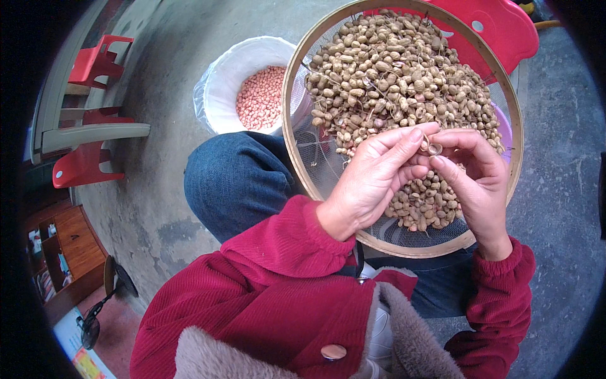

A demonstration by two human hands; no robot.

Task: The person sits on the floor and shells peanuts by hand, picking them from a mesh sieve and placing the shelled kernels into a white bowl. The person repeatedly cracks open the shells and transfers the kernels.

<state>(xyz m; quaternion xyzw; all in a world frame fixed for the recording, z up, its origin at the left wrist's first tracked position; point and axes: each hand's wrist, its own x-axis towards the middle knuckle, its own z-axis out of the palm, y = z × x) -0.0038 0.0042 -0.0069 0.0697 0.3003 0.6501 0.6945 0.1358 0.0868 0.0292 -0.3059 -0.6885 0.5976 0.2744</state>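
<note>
Fingertips of my left hand (pixel 371 177) and my right hand (pixel 480 177) meet over a round wood-rimmed mesh sieve (pixel 402 249). Between them is a peanut shell (pixel 432 148), cracked apart, its hollow inside showing; whether a kernel is still in it I cannot tell. Both hands pinch the shell with thumb and fingers. Heaped in the sieve below are unshelled peanuts (pixel 393 71), with a smaller group (pixel 423 203) under my hands. Left of the sieve stands a bucket lined with clear plastic (pixel 220 87), holding shelled pink peanut kernels (pixel 260 97).
A red plastic seat (pixel 509 33) is beneath the sieve's far side, and a purple container (pixel 503 125) shows through its right edge. Several red plastic chairs (pixel 87 166) stand at left on the concrete floor (pixel 156 85), near a wooden cabinet (pixel 80 241).
</note>
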